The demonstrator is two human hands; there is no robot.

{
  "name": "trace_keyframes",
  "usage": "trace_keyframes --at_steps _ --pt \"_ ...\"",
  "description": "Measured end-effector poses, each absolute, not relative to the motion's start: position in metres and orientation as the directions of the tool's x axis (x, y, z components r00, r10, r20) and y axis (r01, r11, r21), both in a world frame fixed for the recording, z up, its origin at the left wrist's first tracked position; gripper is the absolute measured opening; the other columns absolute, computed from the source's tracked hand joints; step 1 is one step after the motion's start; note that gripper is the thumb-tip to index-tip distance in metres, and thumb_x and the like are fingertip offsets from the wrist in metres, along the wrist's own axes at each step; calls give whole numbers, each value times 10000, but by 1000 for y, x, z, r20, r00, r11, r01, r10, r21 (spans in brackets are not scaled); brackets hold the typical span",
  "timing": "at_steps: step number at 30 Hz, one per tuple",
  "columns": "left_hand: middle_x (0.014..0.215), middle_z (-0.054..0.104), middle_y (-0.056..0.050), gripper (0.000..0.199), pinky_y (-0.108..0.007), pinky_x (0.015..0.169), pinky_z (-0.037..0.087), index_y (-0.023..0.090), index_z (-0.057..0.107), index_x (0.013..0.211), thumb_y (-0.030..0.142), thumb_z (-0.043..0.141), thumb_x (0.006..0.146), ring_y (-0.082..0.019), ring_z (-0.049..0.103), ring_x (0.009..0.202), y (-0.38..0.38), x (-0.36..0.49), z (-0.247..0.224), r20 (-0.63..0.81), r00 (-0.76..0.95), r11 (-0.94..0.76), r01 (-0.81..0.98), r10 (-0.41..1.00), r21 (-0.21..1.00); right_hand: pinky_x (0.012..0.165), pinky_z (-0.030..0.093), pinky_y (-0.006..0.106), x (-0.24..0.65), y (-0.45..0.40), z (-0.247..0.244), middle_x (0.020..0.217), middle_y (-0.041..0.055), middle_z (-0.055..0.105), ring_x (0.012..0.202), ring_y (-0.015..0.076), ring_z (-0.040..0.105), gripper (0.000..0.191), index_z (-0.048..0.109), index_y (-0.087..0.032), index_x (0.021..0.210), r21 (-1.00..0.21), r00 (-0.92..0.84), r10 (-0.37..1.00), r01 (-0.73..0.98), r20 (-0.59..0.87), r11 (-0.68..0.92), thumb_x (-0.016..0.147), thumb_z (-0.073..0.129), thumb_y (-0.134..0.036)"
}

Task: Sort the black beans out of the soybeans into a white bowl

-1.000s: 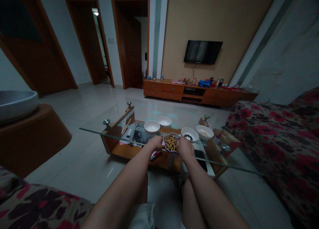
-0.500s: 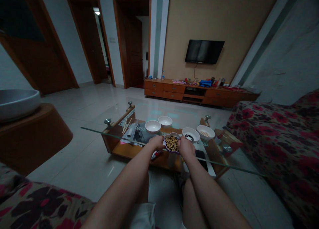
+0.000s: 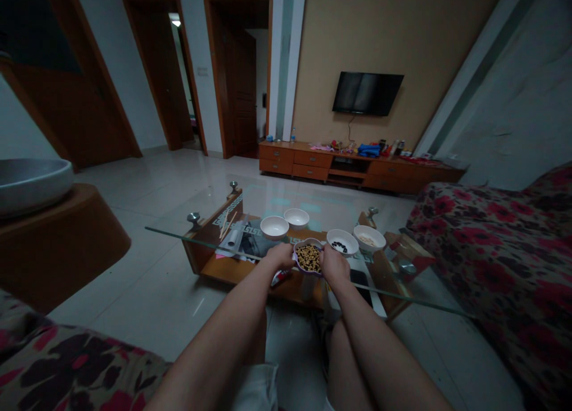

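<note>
Between my two hands is a small purple-rimmed bowl (image 3: 308,258) full of tan beans with some dark ones mixed in. My left hand (image 3: 281,256) is closed on its left side, and my right hand (image 3: 335,264) grips its right side. Just beyond my right hand is a white bowl with a few black beans (image 3: 342,242). A second white bowl (image 3: 369,237) beside it has pale pieces at the bottom. Farther left stand two white bowls, a nearer one (image 3: 274,227) and a farther one (image 3: 296,218), with no contents visible.
The bowls are at a glass coffee table (image 3: 179,235) whose front edge runs below my hands. Chopsticks (image 3: 227,225) and a clear roll (image 3: 236,237) lie left; a dark phone-like slab (image 3: 361,286) shows right. A flowered sofa (image 3: 482,238) stands right, a large basin (image 3: 33,184) left.
</note>
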State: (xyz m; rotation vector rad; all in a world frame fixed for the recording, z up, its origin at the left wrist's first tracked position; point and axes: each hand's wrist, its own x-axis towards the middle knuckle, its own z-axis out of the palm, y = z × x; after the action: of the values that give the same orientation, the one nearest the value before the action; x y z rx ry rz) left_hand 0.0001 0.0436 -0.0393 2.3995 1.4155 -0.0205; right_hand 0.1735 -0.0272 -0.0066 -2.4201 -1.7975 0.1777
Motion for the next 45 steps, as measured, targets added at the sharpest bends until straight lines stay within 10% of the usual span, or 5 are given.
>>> trace_keyframes --at_steps 22,36,45 --pt "1209 755 -135 423 -347 894 577 238 753 1179 454 711 818 -319 721 1092 44 0 -37 -208 486 -414 856 849 311 787 547 310 212 -13 -35 966 90 777 920 234 693 420 739 -136 950 -928 233 971 371 58 -34 835 553 -495" --pt "1204 756 -143 418 -347 877 581 225 749 1174 453 698 828 -326 725 1085 46 0 -39 -208 490 -419 854 846 308 636 477 269 212 -14 -36 791 60 740 734 203 644 521 753 -138 1002 -933 283 959 352 34 -71 805 595 -594" --pt "1188 760 -145 385 -357 867 587 213 756 1154 413 687 832 -327 730 1063 40 1 -31 -205 486 -416 856 850 305 811 477 336 226 -22 -24 954 116 754 887 249 668 381 728 -161 991 -765 383 866 644 322 -1 865 483 -423"
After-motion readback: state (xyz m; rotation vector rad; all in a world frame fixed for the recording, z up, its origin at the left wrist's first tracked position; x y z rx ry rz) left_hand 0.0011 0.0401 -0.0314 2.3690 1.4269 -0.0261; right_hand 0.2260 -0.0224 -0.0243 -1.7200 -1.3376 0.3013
